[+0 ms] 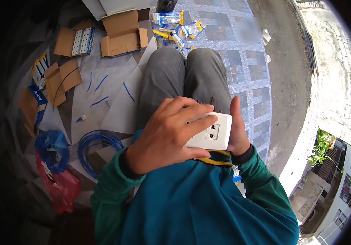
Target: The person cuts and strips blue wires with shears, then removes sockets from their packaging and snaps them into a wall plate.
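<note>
A white wall socket (220, 138), with a square plate and one outlet in its middle, is held between my hands above my lap. My left hand (173, 130) lies over its left part, fingers across the face and thumb along the lower edge. Along the right edge, my right hand (239, 134) supports it, thumb pointing up and the other fingers hidden behind the plate. Small dark metal tabs (213, 102) stick out past the plate's top edge. Below the socket is a yellow-and-black band on the teal shirt (175, 200).
Open cardboard boxes (122, 45) stand at upper left, one holding white sockets (81, 41). Packaged parts (179, 28) lie beyond my knees. Short blue wire pieces (101, 83), a blue wire coil (86, 147), a blue tape-like roll (52, 151) and a red plastic bag (59, 188) are left.
</note>
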### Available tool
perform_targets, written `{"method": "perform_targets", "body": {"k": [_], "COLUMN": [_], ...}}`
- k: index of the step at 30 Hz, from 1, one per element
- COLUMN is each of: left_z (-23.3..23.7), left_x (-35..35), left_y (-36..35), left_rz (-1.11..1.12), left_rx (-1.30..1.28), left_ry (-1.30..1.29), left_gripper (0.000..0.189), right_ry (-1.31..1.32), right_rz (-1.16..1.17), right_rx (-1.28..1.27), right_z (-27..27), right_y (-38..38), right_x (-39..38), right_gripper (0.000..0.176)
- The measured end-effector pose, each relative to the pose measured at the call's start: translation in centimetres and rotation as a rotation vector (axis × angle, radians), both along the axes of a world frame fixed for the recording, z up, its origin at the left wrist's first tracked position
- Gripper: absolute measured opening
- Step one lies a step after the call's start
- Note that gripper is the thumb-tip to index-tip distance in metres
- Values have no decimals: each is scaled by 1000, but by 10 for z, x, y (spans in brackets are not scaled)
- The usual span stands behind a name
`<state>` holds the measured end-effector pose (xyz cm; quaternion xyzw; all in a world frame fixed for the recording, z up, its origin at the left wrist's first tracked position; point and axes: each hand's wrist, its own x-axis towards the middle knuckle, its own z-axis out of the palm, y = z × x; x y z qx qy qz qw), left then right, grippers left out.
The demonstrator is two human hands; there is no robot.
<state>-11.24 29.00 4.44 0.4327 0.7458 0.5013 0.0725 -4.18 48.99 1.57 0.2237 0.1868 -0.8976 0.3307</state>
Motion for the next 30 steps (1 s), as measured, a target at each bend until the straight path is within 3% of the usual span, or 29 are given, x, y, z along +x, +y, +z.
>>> {"method": "perform_targets", "body": {"k": [2, 3, 4, 6, 7, 8, 10, 11, 13, 18, 20, 25, 30], "left_z": [-5, -8, -10, -12, -14, -22, -29, -36, -44, -42, -47, -56, -49], "left_x": [-1, -2, -2, -3, -3, -1, 6, 12, 21, 30, 34, 40, 36], "left_y": [0, 0, 0, -1, -3, -11, -28, -31, -36, -29, -31, -46, -48], "left_rz": [19, 6, -5, 105, 210, 258, 247, 254, 140, 279, 313, 475, 507], "left_rx": [-8, 10, 27, 111, 199, 241, 235, 227, 389, 506, 522, 520, 442], "left_ry": [4, -15, -33, -103, -172, -262, -771, -767, -1090, -1093, -1089, -842, -635], "left_gripper": [72, 76, 80, 85, 89, 86, 59, 59, 42, 29, 26, 23, 22], "right_ry": [217, 228, 230, 220, 89, 73, 188, 192, 316, 378, 566, 691, 782], "right_rz": [-72, -4, -2, 264, 150, 117, 122, 124, 203, 334, 258, 72, 193], "right_rx": [0, 214, 209, 503, 439, 451, 438, 428, 575, 634, 853, 991, 1191], "right_z": [0, 5, 13, 24, 23, 31, 27, 25, 20, 15, 13, 18, 21], "right_y": [2, 7, 8, 9, 6, 7, 11, 12, 12, 8, 3, -7, -13], "right_x": [8, 12, 7, -3, -4, -5, -9, -11, -16, -26, -28, -25, -26], "right_gripper": [99, 90, 90, 73, 70, 67, 63, 63, 60, 57, 61, 20, 22]}}
